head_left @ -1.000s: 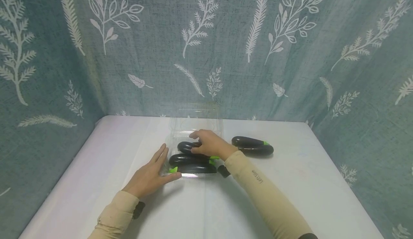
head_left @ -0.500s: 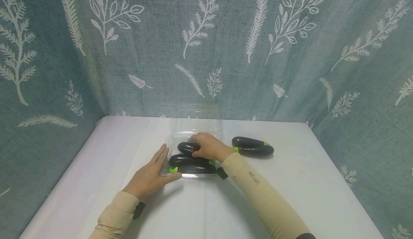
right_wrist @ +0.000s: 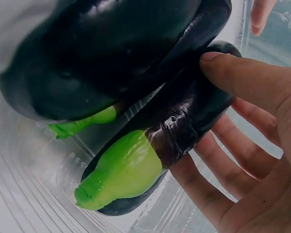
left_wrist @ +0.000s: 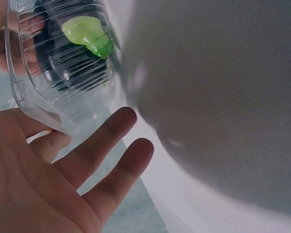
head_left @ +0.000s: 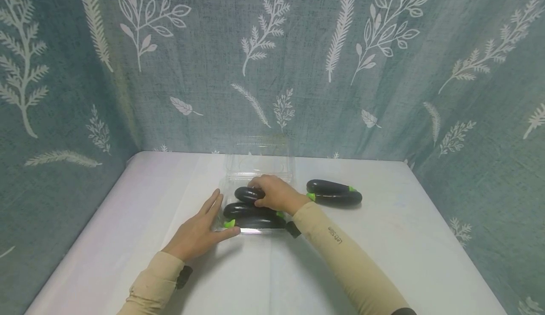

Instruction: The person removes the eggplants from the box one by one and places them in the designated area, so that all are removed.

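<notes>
A clear plastic clamshell container (head_left: 290, 182) stands on the table with glossy dark eggplants in it. My right hand (head_left: 278, 194) grips the rearmost eggplant (head_left: 246, 194), thumb on one side and fingers along the other. In the right wrist view this eggplant (right_wrist: 182, 109) shows its bright green cap, low in the container beside the others. The middle eggplant (head_left: 243, 209) and the front eggplant (head_left: 259, 222) lie side by side, nearer me. My left hand (head_left: 200, 234) is spread at the container's left front corner, fingers straight along its side. The left wrist view shows a green cap (left_wrist: 87, 34) through the ribbed wall.
Two more eggplants lie together on the white table right of the container, a rear one (head_left: 327, 186) and a front one (head_left: 339, 198). The container's clear lid (head_left: 259, 163) stands raised at the back, near the leaf-patterned curtain (head_left: 204, 59).
My right hand has drawn slightly toward me, its fingers closing round the rear eggplant; over the last half second it has stayed nearly still. The left hand keeps its place.
</notes>
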